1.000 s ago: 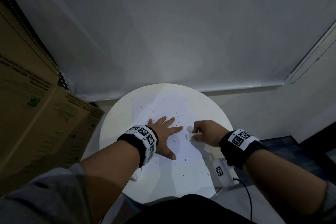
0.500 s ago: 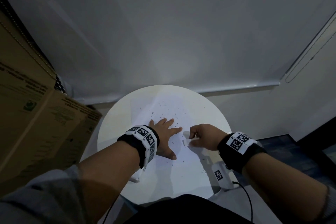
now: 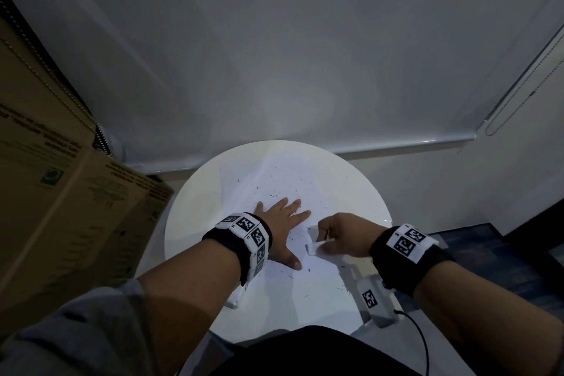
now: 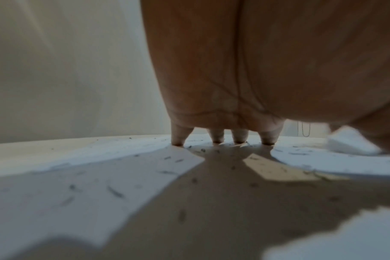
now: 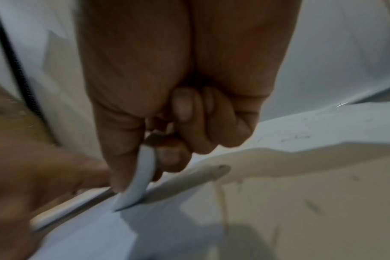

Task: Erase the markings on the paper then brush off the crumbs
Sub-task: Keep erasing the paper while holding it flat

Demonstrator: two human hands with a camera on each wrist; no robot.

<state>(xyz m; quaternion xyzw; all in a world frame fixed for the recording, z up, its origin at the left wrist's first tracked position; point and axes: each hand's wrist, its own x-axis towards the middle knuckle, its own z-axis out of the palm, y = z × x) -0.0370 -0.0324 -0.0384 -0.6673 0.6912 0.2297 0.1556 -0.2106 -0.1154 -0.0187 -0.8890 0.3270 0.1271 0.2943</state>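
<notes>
A white paper sheet (image 3: 274, 180) lies on the round white table (image 3: 189, 223), strewn with dark eraser crumbs (image 3: 271, 195). My left hand (image 3: 287, 232) lies flat on the sheet with its fingers spread, and its fingertips (image 4: 220, 137) press the paper (image 4: 78, 184). Just to its right, my right hand (image 3: 325, 243) pinches a small white eraser (image 3: 313, 248) between thumb and curled fingers. The eraser (image 5: 142, 176) touches the paper with its lower tip. In the left wrist view the eraser (image 4: 350, 142) shows at the right edge. I cannot make out any markings under the hands.
A big cardboard box (image 3: 61, 207) stands close on the left. A white marker-tagged device (image 3: 370, 299) with a black cable (image 3: 421, 342) sits at the table's near right edge. A grey blind hangs behind. A pale narrow ridge (image 5: 189, 177) crosses below the eraser.
My right hand has drawn the eraser a little toward me across the paper. The left hand has stayed flat in the same spot.
</notes>
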